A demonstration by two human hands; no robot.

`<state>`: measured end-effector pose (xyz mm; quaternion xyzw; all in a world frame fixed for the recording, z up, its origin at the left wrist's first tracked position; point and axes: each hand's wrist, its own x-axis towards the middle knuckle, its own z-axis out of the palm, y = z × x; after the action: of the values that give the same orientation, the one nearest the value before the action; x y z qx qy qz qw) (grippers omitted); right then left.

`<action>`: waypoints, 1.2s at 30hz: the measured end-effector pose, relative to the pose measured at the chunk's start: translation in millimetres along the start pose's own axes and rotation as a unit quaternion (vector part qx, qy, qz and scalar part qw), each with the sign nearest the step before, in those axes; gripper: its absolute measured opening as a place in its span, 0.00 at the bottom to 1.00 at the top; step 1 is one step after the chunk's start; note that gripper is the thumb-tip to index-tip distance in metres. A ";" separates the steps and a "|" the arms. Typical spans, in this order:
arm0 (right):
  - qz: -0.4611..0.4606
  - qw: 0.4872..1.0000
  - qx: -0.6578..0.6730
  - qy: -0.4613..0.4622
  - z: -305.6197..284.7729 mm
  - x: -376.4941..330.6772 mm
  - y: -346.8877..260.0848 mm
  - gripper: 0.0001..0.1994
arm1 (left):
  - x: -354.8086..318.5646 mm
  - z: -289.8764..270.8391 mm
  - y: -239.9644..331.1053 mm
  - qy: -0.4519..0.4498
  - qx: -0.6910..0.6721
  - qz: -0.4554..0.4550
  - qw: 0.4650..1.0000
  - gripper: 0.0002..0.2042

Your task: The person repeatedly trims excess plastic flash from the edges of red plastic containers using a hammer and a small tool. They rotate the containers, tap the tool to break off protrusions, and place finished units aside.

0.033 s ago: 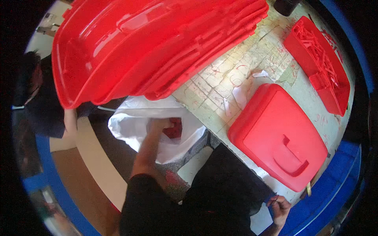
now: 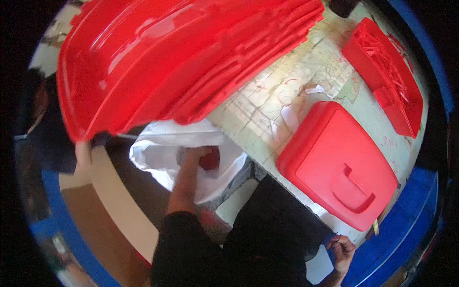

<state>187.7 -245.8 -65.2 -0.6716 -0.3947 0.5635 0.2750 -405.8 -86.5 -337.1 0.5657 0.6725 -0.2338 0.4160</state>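
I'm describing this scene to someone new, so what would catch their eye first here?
First, the big stack of glossy red plastic shells filling the upper left. Next, the red lid with a handle lying on the worn table at right. Below the stack, the left hand reaches into a white plastic bag, at a small red piece.

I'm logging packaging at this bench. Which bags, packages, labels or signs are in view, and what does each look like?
White plastic bag: hangs open below the table edge, crumpled, left hand reaching inside by a small red piece.
White paper scraps: lie on the table, small, irregular.
No signs or screens show.
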 end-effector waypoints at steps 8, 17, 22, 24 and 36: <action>0.126 0.979 0.006 0.159 32.5 -60.2 2.2 0.07 | 104.8 72.6 8.2 0.144 -0.003 0.056 0.988 0.13; 0.152 0.982 0.010 0.111 89.4 -57.7 7.9 0.11 | 134.5 39.5 36.8 0.239 -0.041 0.067 0.968 0.15; 0.173 0.978 0.009 0.112 87.0 -66.0 11.2 0.10 | 100.2 41.5 4.3 0.275 -0.113 0.078 0.952 0.16; 0.161 0.981 0.024 0.107 82.9 -60.2 9.9 0.09 | 79.8 44.4 -9.2 0.299 -0.156 0.083 0.938 0.16; -0.063 0.997 -0.034 0.015 53.1 -10.6 -23.3 0.06 | -135.2 -15.4 -51.6 0.261 -0.402 0.021 0.877 0.12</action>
<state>130.3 -246.3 -51.8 -0.6623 -0.4511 0.5214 0.2932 -457.8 -164.0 -225.4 0.4042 0.7806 0.2219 0.4220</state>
